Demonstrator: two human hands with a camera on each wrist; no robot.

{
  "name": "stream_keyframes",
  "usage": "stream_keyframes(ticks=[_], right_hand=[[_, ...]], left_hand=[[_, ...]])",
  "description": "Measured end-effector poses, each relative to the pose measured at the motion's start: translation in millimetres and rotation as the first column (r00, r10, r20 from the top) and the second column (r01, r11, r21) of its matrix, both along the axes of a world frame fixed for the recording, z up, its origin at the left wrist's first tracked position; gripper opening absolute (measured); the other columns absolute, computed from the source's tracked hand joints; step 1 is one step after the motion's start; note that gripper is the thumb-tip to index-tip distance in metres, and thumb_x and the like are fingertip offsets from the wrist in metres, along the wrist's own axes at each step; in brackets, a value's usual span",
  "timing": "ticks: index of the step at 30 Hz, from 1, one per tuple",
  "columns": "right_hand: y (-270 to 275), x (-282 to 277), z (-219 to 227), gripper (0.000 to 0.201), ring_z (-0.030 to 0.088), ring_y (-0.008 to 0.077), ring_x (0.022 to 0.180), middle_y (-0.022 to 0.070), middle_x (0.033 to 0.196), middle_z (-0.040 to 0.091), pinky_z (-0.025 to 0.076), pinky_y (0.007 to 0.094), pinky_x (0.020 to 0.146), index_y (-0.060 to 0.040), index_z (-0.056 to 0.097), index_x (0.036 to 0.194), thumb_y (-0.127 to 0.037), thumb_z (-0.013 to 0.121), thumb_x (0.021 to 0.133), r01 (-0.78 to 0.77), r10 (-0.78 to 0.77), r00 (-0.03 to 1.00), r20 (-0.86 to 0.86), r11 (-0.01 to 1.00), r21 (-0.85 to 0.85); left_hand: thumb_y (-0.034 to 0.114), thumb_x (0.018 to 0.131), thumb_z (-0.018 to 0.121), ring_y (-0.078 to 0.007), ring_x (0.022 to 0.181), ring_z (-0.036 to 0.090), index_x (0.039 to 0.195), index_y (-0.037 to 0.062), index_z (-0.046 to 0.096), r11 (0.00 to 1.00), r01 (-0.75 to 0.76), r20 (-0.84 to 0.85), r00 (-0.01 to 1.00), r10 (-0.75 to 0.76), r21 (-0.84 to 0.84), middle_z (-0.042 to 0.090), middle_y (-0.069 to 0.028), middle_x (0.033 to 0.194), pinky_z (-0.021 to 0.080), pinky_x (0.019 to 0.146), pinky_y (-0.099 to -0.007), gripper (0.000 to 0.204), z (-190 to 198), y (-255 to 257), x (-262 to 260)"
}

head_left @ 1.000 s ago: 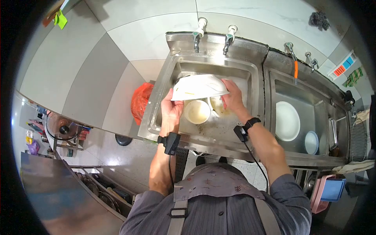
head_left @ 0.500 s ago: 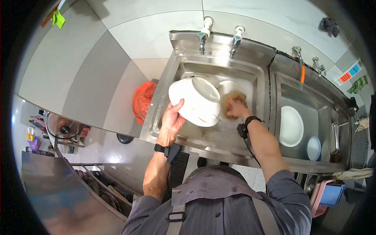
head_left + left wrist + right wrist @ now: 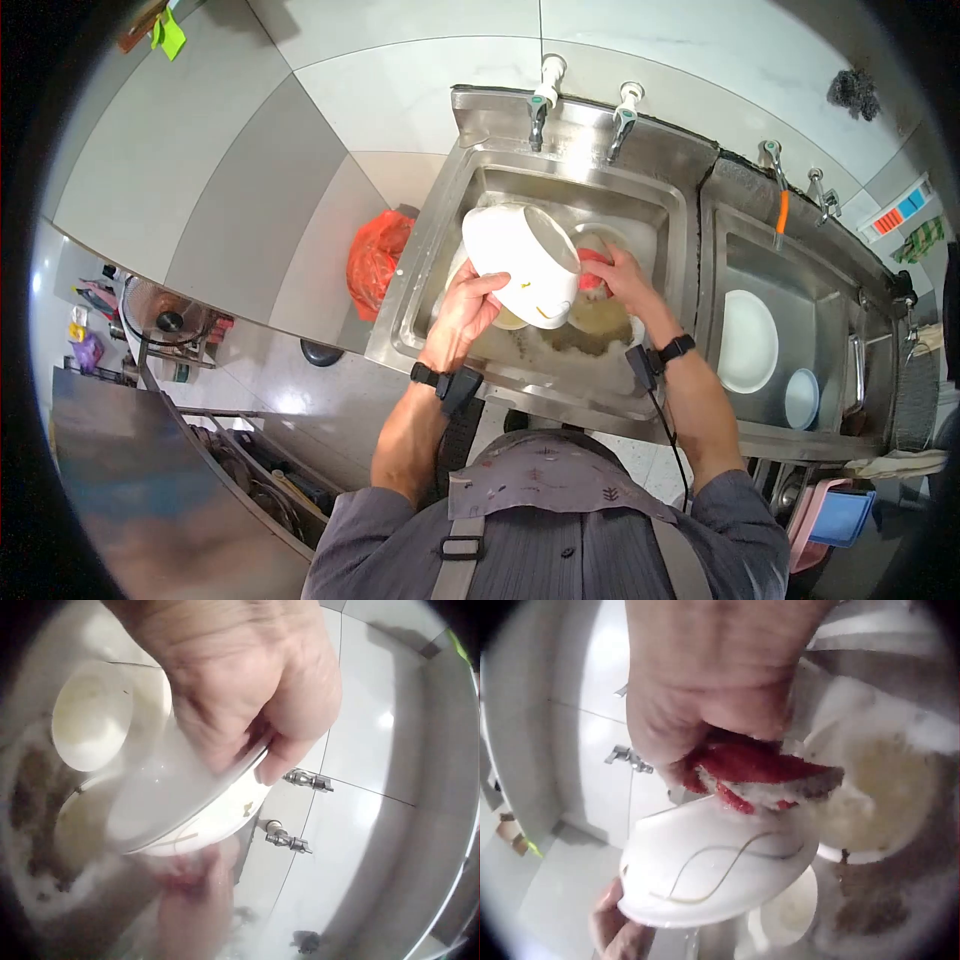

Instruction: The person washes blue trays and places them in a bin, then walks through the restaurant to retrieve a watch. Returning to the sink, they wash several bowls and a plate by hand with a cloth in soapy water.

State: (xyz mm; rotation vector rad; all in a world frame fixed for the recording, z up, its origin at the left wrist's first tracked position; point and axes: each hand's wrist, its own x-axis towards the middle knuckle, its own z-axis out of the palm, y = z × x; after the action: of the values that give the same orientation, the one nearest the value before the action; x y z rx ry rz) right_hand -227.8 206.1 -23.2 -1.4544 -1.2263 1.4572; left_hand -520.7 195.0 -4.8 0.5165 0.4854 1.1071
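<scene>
A white bowl (image 3: 500, 250) with a thin curved line pattern is held tilted over the left sink, its underside turned towards the right hand. The left hand (image 3: 468, 305) grips its rim, thumb on one face and fingers on the other. In the right hand (image 3: 627, 282) is a red scrubbing sponge (image 3: 754, 765) with a whitish layer, pinched and folded in the fingers. This sponge meets the outside of the bowl near its base in the right wrist view. Beneath, a larger white bowl (image 3: 889, 799) with cloudy yellowish liquid and a small pale bowl (image 3: 791, 904) sit in the sink.
Foamy, murky water covers part of the left steel sink (image 3: 400, 345). Two taps (image 3: 541, 112) rise behind it. The right sink holds a white oval plate (image 3: 748, 342) and a light blue bowl (image 3: 801, 398). A red plastic bag (image 3: 378, 262) stands left of the sinks.
The bowl went from both hands to the left hand alone and was tilted. The right hand reached down into the sink, then came up to the bowl with the red sponge.
</scene>
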Motion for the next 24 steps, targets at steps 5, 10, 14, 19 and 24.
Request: stream_keyframes(ticks=[5, 10, 14, 19, 24], right_hand=[[-33.4, -31.6, 19.4, 0.048, 0.063, 0.0215, 0.101, 0.0126, 0.127, 0.064, 0.051, 0.0348, 0.084, 0.0061, 0.058, 0.134, -0.020, 0.067, 0.095, -0.146, -0.053, 0.937, 0.346, 0.839, 0.525], [-66.4, -53.8, 13.9, 0.031, 0.058, 0.0396, 0.118, 0.0178, 0.128, 0.061, 0.051, 0.0438, 0.099, 0.0044, 0.067, 0.121, -0.008, 0.062, 0.092, -0.463, -0.424, 0.733, 0.532, 0.263, 0.846], [-79.5, -63.3, 22.8, 0.036, 0.054, 0.0356, 0.128, 0.0109, 0.137, 0.061, 0.047, 0.0506, 0.108, -0.0038, 0.071, 0.121, -0.007, 0.063, 0.086, -0.571, -0.371, 0.706, 0.604, 0.207, 0.794], [-42.2, -70.7, 59.8, 0.039, 0.050, 0.0389, 0.137, 0.0146, 0.137, 0.062, 0.040, 0.0536, 0.116, -0.0031, 0.069, 0.125, -0.010, 0.066, 0.087, -0.540, -0.276, 0.765, 0.582, 0.216, 0.813], [-4.0, -61.9, 68.2, 0.045, 0.051, 0.0375, 0.135, 0.0189, 0.138, 0.060, 0.036, 0.0482, 0.120, 0.0013, 0.059, 0.135, -0.005, 0.060, 0.090, -0.562, -0.145, 0.775, 0.615, 0.288, 0.776]], left_hand=[[-0.017, 0.090, 0.055, -0.0287, 0.107, 0.071, 0.132, -0.0076, 0.054, 0.999, 0.000, 0.075, 0.997, -0.003, 0.041, 0.069, -0.0210, 0.118, 0.059, 0.098, -0.0392, 0.043, -4.5, 18.1, 5.2], [-0.019, 0.088, 0.051, -0.0236, 0.110, 0.070, 0.130, -0.0034, 0.058, 0.997, 0.040, -0.001, 0.999, -0.040, 0.066, 0.070, -0.0147, 0.122, 0.058, 0.095, -0.0350, 0.046, 9.5, 22.9, 11.0], [-0.016, 0.088, 0.051, -0.0234, 0.111, 0.070, 0.131, -0.0039, 0.058, 0.993, 0.083, -0.018, 0.997, -0.081, 0.082, 0.069, -0.0154, 0.122, 0.059, 0.094, -0.0352, 0.045, 16.8, 21.9, 17.1], [-0.012, 0.091, 0.049, -0.0269, 0.114, 0.069, 0.134, -0.0057, 0.056, 0.958, 0.265, 0.178, 0.943, -0.282, 0.113, 0.067, -0.0178, 0.126, 0.057, 0.100, -0.0398, 0.044, 3.2, 21.3, 14.7], [-0.012, 0.089, 0.055, -0.0240, 0.116, 0.068, 0.138, -0.0013, 0.057, 0.943, 0.320, -0.119, 0.943, -0.310, 0.085, 0.067, -0.0138, 0.131, 0.055, 0.103, -0.0392, 0.050, 6.2, 4.1, 23.0]])
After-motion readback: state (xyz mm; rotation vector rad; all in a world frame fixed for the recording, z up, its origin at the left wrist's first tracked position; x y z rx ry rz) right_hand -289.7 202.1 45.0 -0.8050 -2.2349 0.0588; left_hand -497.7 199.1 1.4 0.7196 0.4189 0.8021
